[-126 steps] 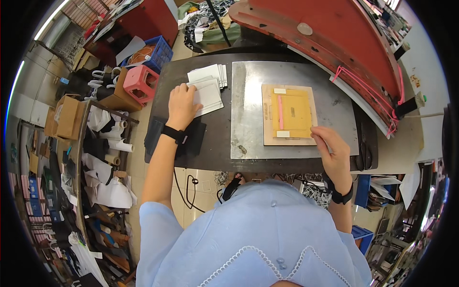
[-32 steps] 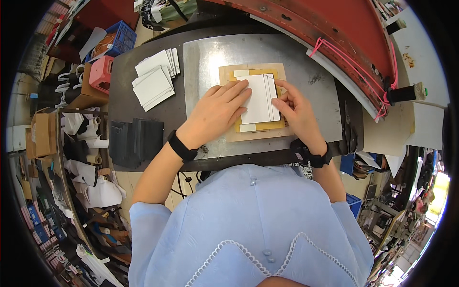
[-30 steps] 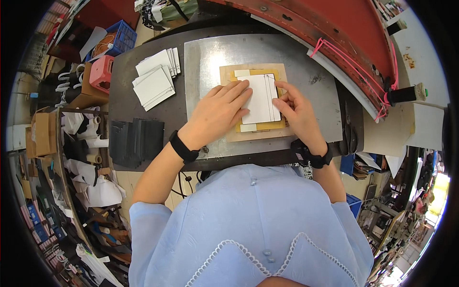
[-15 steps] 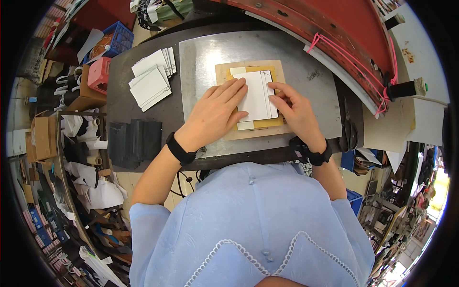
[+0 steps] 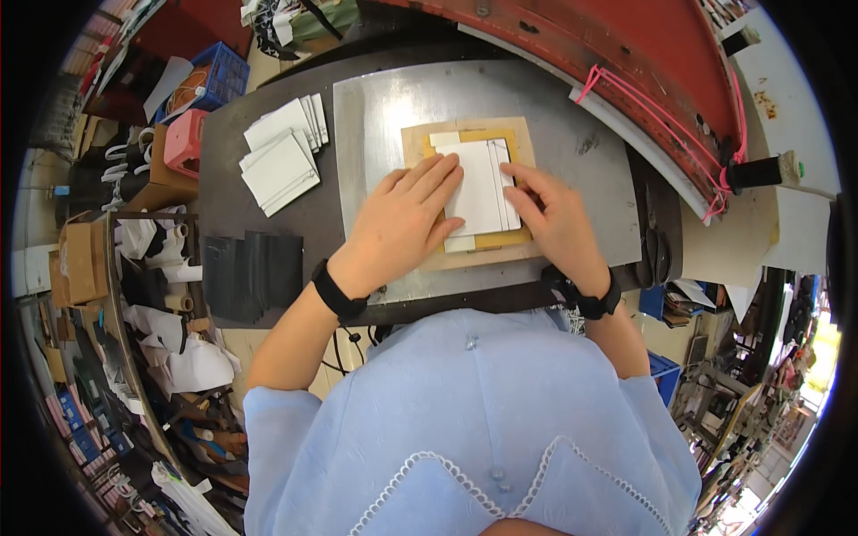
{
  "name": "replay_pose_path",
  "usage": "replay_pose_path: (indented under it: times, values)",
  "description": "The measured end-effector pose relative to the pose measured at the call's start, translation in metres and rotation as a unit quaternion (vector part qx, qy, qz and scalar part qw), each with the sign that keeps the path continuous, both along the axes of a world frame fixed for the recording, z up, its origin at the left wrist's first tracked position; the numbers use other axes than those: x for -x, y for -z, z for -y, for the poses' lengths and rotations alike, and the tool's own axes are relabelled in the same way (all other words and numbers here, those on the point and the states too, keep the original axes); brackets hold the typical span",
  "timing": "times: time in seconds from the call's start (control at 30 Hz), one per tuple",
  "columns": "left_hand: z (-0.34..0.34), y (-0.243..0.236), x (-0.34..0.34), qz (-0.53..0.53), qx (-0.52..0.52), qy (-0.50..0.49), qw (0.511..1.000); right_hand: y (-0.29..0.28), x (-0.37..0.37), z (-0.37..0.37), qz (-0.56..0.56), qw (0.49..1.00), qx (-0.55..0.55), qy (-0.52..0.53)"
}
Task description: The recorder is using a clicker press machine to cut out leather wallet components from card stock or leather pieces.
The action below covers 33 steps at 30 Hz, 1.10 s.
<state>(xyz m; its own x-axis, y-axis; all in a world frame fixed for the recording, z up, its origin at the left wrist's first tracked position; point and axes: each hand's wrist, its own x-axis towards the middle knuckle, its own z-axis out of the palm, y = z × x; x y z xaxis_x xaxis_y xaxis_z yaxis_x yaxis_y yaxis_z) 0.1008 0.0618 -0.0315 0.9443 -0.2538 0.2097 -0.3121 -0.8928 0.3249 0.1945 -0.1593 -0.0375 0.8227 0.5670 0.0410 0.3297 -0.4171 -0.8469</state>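
A white rectangular panel [image 5: 476, 183] with thin lines along its right side lies on a yellow board [image 5: 497, 239], which rests on a larger tan board [image 5: 414, 134]. My left hand [image 5: 407, 201] is spread flat over the panel's left part, fingers stretched out and thumb near its lower edge. At the panel's right edge is my right hand [image 5: 559, 210], its thumb and forefinger apart and touching that edge. Its other fingers are curled and partly hidden. Small pale tabs show at the upper and lower left of the yellow board.
Under the boards is a metal plate [image 5: 590, 192] on a dark table. White panels [image 5: 280, 170] are stacked at the left, with black pieces [image 5: 253, 275] nearer. A red machine frame [image 5: 626, 54] with pink cord [image 5: 661, 129] overhangs the far right. Shelves stand left.
The view has shifted slightly, and the boards sit a little lower in it. Both hands keep nearly the same places on the white panel.
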Motion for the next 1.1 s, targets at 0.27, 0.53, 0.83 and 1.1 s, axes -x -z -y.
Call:
replay_pose_path:
  times: [0.27,0.53,0.83,1.1]
  values:
    - [0.000,-0.002,-0.003,-0.006,-0.006,-0.008,1.000,-0.014,0.005,-0.004,0.170,0.972,0.158,-0.044]
    - [-0.002,-0.001,-0.004,-0.006,0.003,0.007,1.000,0.007,0.007,-0.009,0.318,0.930,0.149,-0.110]
    - [0.006,-0.001,-0.017,0.011,0.017,0.020,1.000,-0.002,0.014,-0.007,0.311,0.925,0.175,-0.130]
    - [0.007,-0.009,-0.017,0.025,-0.051,0.031,0.998,-0.010,0.033,0.020,0.313,0.931,0.131,-0.138]
